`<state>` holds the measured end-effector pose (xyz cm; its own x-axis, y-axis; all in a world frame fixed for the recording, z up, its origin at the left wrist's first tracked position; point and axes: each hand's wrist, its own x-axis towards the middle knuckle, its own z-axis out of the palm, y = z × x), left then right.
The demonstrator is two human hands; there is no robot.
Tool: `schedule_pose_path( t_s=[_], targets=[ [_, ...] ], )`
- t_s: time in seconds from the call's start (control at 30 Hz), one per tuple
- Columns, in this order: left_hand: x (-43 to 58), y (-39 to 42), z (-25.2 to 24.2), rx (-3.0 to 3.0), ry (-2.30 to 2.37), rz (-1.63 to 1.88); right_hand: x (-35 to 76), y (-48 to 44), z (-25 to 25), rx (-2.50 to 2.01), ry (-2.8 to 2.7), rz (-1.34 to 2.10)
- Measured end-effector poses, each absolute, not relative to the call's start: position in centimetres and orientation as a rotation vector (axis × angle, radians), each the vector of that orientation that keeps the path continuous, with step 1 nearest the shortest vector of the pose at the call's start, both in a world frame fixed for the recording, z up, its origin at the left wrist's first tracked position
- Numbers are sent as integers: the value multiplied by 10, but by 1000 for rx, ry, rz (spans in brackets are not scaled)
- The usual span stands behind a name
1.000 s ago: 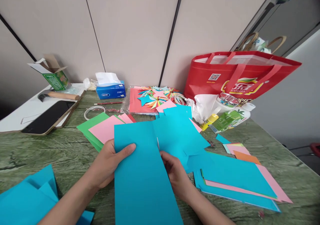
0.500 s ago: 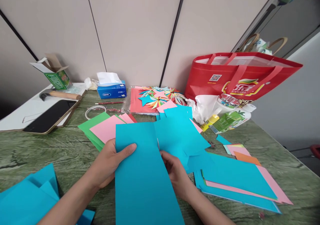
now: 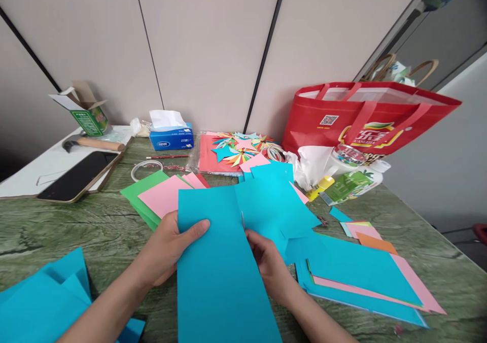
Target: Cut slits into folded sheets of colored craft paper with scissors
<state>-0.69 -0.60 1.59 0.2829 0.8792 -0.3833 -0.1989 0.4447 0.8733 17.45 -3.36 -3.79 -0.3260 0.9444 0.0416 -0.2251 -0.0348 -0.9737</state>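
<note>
My left hand [image 3: 173, 246] grips the left edge of a long blue sheet of paper [image 3: 220, 282], thumb flat on top and the fingers underneath. At the sheet's right edge my right hand [image 3: 270, 264] is closed, its fingers curled. A thin metal blade [image 3: 243, 219], seemingly of scissors, shows just above those fingers against the blue paper; the handles are hidden. Beyond the blade, more blue paper [image 3: 277, 201] spreads to the right. Behind my left hand lie green sheets [image 3: 139, 196] and pink sheets [image 3: 162, 196].
Blue sheets [image 3: 41, 302] lie at the lower left, and a mixed paper stack [image 3: 365, 267] is on the right. Further back are a phone [image 3: 79, 175], a hammer [image 3: 95, 142], a tissue box [image 3: 171, 139], paper stars [image 3: 243, 152], a glue stick [image 3: 320, 188] and a red bag [image 3: 323, 130].
The view has shifted slightly. Both hands keep their hold, and the blade shows a little further along the blue paper's edge.
</note>
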Motion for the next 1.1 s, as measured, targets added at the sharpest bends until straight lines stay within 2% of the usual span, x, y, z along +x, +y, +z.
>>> schedule_pose_path(
  t_s=[1.1],
  targets=[
    [-7, -7, 20, 813, 1023, 835, 170, -33, -39, -1006, -1225, 1497]
  ],
)
